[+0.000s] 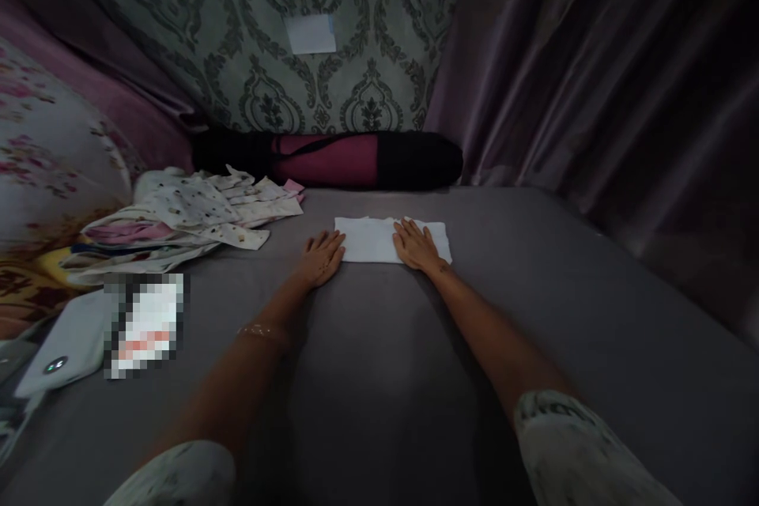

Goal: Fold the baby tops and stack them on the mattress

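A white folded cloth (368, 241) lies flat on the grey bed sheet (379, 348) in front of me, its long side running left to right. My right hand (417, 245) rests flat on the right half of the cloth, fingers stretched out and pointing away. My left hand (322, 257) lies palm down on the sheet at the cloth's left end, its fingertips by the edge. Whether those fingers touch the cloth I cannot tell. Neither hand grips anything.
A heap of patterned clothes (190, 209) lies to the left. Nearer are a white device (74, 344) with a cable and a blurred-out item (151, 324). A black and magenta long bag (326, 160) lies along the wall. Purple curtains (551, 55) hang at the right.
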Tool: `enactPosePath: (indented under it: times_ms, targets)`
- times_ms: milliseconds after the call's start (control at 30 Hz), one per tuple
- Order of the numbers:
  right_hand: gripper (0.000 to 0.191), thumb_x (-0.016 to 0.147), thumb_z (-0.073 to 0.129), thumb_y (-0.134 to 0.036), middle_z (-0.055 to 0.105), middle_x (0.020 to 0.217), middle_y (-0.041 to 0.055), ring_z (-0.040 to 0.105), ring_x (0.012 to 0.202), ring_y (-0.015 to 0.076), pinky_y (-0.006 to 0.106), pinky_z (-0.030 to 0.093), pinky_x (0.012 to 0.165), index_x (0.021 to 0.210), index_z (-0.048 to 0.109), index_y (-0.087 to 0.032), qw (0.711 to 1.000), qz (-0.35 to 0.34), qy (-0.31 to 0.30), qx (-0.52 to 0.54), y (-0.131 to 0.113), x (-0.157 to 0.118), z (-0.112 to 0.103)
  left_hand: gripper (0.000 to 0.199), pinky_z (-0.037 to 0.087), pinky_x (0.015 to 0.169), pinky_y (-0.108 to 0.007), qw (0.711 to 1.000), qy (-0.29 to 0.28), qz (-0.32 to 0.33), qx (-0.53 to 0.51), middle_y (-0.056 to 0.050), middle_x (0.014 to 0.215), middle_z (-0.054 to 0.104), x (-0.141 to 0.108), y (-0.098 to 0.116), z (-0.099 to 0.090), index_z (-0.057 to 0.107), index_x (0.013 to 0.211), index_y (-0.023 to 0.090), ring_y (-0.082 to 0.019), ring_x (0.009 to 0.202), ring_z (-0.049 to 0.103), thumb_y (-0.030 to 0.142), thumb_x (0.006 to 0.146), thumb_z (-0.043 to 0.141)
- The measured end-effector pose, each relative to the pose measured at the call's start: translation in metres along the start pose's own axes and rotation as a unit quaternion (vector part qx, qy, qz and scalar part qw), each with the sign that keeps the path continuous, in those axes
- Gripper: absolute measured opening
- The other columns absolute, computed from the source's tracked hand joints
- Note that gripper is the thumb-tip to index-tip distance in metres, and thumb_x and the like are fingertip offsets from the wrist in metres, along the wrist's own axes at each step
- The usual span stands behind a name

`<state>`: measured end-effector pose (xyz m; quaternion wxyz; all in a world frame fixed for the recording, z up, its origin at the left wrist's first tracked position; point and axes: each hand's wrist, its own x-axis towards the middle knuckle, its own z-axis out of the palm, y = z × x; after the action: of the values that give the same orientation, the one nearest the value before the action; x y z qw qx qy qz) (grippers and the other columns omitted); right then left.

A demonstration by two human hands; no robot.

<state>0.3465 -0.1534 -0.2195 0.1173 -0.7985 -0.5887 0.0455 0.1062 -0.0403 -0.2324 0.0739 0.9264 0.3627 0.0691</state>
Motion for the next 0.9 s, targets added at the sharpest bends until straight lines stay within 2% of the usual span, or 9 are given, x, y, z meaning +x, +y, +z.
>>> enactPosePath:
  times_ms: [133,233,333,400,500,667,800,900]
  targets:
    - [0.059,0.103,0.014,-0.042,0.024,0.161,0.0088,0.017,0.149,0.0226,0.050,0.012,0.120,0.154,0.028,-0.016,0.999,0.013,-0.027,0.039,0.005,0.000,-0.012,0.056,0.019,0.117,-0.054,1.000,-0.010,-0.002,-0.001,-0.005,0.158,0.034,0.000,0.000,-0.006,0.035,0.151,0.024,-0.029,0.146,0.026,0.044,0.100,0.019]
    - [0.060,0.102,0.015,-0.041,0.025,0.160,0.0129,0.019,0.149,0.0237,0.050,0.011,0.120,0.153,0.029,-0.011,0.999,0.033,0.012,0.022,0.016,-0.002,-0.021,0.054,0.021,0.115,-0.056,1.000,-0.020,0.015,0.018,-0.007,0.151,0.046,0.009,0.005,-0.018,0.048,0.142,0.023,-0.030,0.142,0.034,0.044,0.100,0.020]
    - [0.060,0.102,0.018,-0.040,0.024,0.160,0.0149,0.018,0.149,0.0258,0.050,0.009,0.120,0.151,0.031,-0.009,0.999,0.039,0.034,-0.013,0.029,-0.005,-0.023,0.054,0.024,0.116,-0.051,0.998,0.020,0.042,0.047,-0.013,0.146,0.050,0.028,0.017,-0.026,0.058,0.131,0.015,-0.030,0.141,0.035,0.040,0.100,0.021]
    - [0.061,0.101,0.018,-0.041,0.024,0.160,0.0151,0.017,0.149,0.0260,0.049,0.009,0.121,0.151,0.031,-0.008,0.999,0.033,0.030,-0.027,0.036,-0.007,-0.021,0.055,0.023,0.117,-0.048,0.997,0.039,0.051,0.047,-0.015,0.151,0.043,0.044,0.026,-0.023,0.053,0.136,0.010,-0.029,0.144,0.030,0.038,0.100,0.022]
    - [0.062,0.101,0.018,-0.040,0.023,0.161,0.0154,0.017,0.149,0.0265,0.050,0.009,0.120,0.152,0.030,-0.007,0.999,0.028,0.011,-0.032,0.044,-0.008,-0.015,0.058,0.021,0.119,-0.048,0.997,0.027,0.061,0.033,-0.015,0.156,0.035,0.061,0.035,-0.009,0.041,0.146,0.009,-0.028,0.147,0.025,0.038,0.100,0.021]
    - [0.062,0.101,0.018,-0.038,0.022,0.161,0.0134,0.014,0.150,0.0261,0.052,0.010,0.120,0.153,0.027,-0.008,0.999,0.034,-0.026,-0.017,0.049,-0.007,-0.007,0.062,0.018,0.120,-0.047,0.999,-0.016,0.025,0.018,-0.013,0.158,0.032,0.068,0.034,0.014,0.033,0.151,0.011,-0.027,0.148,0.024,0.043,0.100,0.017]
    - [0.061,0.101,0.020,-0.039,0.022,0.161,0.0127,0.015,0.149,0.0268,0.052,0.010,0.121,0.153,0.028,-0.009,0.999,0.033,-0.038,-0.018,0.052,-0.004,-0.010,0.060,0.017,0.120,-0.045,0.999,-0.029,0.020,0.026,-0.013,0.158,0.031,0.068,0.032,0.010,0.032,0.151,0.012,-0.026,0.148,0.024,0.043,0.100,0.020]
    - [0.055,0.102,0.025,-0.037,0.033,0.157,0.0125,0.026,0.146,0.0277,0.050,0.019,0.119,0.149,0.038,-0.012,0.998,0.014,-0.061,-0.021,0.060,0.007,-0.021,0.055,0.022,0.118,-0.046,0.998,-0.033,0.044,0.022,-0.013,0.152,0.043,0.077,0.028,-0.004,0.043,0.145,0.015,-0.026,0.142,0.037,0.040,0.101,0.024]
